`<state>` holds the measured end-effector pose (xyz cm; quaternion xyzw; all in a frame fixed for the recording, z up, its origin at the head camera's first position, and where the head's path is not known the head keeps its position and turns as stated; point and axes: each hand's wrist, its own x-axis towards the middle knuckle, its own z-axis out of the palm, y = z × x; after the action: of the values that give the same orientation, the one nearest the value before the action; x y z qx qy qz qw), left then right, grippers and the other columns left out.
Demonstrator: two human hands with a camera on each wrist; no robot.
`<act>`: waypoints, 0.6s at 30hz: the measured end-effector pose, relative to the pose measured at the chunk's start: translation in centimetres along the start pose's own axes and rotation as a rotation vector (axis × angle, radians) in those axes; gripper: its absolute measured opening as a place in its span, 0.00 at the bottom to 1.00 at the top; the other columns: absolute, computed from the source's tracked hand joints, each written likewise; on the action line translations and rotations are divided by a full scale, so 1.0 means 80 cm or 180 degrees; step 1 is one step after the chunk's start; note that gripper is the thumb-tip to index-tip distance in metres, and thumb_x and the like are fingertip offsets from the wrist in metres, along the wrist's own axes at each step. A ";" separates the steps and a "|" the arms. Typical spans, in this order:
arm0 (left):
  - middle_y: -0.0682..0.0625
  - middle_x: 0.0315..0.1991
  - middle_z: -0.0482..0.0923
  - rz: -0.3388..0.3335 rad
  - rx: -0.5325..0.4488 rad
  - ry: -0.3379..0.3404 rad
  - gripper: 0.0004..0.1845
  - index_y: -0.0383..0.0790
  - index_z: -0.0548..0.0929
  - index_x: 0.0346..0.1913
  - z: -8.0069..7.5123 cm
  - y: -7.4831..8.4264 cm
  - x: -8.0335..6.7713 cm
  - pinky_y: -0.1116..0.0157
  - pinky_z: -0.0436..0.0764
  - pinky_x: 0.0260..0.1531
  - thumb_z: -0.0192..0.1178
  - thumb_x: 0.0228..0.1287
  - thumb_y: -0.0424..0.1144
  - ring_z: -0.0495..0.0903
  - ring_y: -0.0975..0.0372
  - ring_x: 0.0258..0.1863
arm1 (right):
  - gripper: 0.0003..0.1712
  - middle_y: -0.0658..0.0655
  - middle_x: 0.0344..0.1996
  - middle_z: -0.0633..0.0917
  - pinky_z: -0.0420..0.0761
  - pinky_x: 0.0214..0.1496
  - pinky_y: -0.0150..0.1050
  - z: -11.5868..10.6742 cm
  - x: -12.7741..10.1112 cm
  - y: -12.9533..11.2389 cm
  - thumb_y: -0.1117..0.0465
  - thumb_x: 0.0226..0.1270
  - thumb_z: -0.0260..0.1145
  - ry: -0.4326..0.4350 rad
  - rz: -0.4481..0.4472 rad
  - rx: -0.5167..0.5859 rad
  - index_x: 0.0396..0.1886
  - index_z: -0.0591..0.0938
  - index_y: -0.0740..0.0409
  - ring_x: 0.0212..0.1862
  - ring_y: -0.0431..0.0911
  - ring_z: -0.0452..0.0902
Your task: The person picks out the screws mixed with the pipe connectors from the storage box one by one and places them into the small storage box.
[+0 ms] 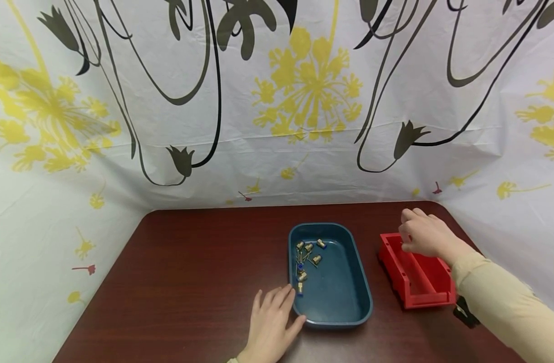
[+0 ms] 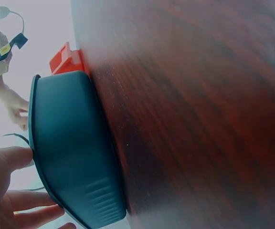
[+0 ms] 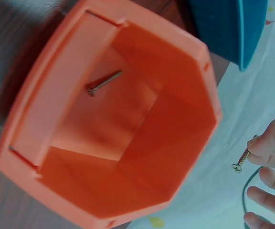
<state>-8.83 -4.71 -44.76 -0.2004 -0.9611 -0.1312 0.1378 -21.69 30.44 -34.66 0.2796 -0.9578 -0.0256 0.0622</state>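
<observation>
My right hand (image 1: pixel 424 234) is over the far end of a red bin (image 1: pixel 426 298). Between thumb and forefinger it pinches a brass-coloured screw (image 3: pixel 243 159), its cross-slotted head hanging down and clear of the bin in the right wrist view. Another screw (image 3: pixel 105 82) lies on the bin's floor. My left hand (image 1: pixel 272 322) rests at the near left corner of a blue tray (image 1: pixel 338 297), fingers spread and thumb and fingertips against its rim. Inside the tray, toward its left side, lie several screws (image 1: pixel 307 255) and several brass fittings (image 1: pixel 317 259), some with blue ends.
The dark red wooden table (image 1: pixel 204 272) carries both containers, with the red bin to the right of the tray. A patterned white cloth (image 1: pixel 240 116) hangs behind the table's far edge. Next to the right forearm is a dark object (image 1: pixel 465 313), partly hidden by the sleeve.
</observation>
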 end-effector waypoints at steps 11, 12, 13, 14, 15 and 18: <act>0.50 0.52 0.72 -0.0010 0.0046 0.0022 0.28 0.42 0.77 0.52 -0.001 0.001 -0.001 0.44 0.62 0.47 0.58 0.52 0.57 0.69 0.57 0.49 | 0.18 0.48 0.25 0.66 0.62 0.21 0.37 0.019 -0.015 0.008 0.58 0.37 0.72 -0.0099 0.0071 0.0102 0.08 0.69 0.45 0.32 0.49 0.63; 0.50 0.52 0.72 -0.0010 0.0046 0.0022 0.28 0.42 0.77 0.52 -0.001 0.001 -0.001 0.44 0.62 0.47 0.58 0.52 0.57 0.69 0.57 0.49 | 0.18 0.48 0.25 0.66 0.62 0.21 0.37 0.021 -0.016 0.008 0.59 0.37 0.72 -0.0110 0.0086 0.0113 0.08 0.68 0.45 0.32 0.49 0.63; 0.50 0.52 0.72 -0.0007 0.0038 0.0027 0.28 0.42 0.77 0.52 -0.001 0.001 -0.001 0.44 0.62 0.47 0.58 0.52 0.56 0.69 0.57 0.48 | 0.18 0.48 0.25 0.65 0.62 0.21 0.38 0.023 -0.017 0.009 0.59 0.37 0.72 -0.0112 0.0098 0.0129 0.08 0.68 0.45 0.32 0.49 0.63; 0.50 0.52 0.72 -0.0003 0.0035 0.0035 0.28 0.42 0.77 0.52 -0.001 0.001 -0.001 0.44 0.62 0.47 0.58 0.52 0.56 0.69 0.57 0.48 | 0.18 0.48 0.25 0.65 0.62 0.21 0.38 0.025 -0.018 0.009 0.59 0.36 0.72 -0.0117 0.0104 0.0136 0.08 0.68 0.45 0.32 0.49 0.63; 0.50 0.52 0.72 0.0001 0.0034 0.0045 0.28 0.42 0.77 0.52 -0.002 0.001 -0.001 0.44 0.62 0.47 0.58 0.52 0.56 0.69 0.57 0.48 | 0.18 0.48 0.24 0.65 0.62 0.21 0.38 0.027 -0.020 0.010 0.59 0.36 0.71 -0.0122 0.0111 0.0139 0.08 0.68 0.45 0.31 0.49 0.63; 0.50 0.52 0.72 0.0009 0.0045 0.0062 0.28 0.42 0.77 0.52 -0.002 0.001 0.000 0.44 0.61 0.47 0.58 0.52 0.56 0.69 0.57 0.48 | 0.17 0.48 0.24 0.65 0.62 0.21 0.39 0.034 -0.022 0.011 0.60 0.36 0.71 -0.0135 0.0114 0.0157 0.08 0.68 0.44 0.31 0.48 0.63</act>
<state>-8.75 -4.70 -44.63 -0.1994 -0.9603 -0.1262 0.1488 -21.02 32.15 -37.45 0.2632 -0.9641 -0.0068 0.0354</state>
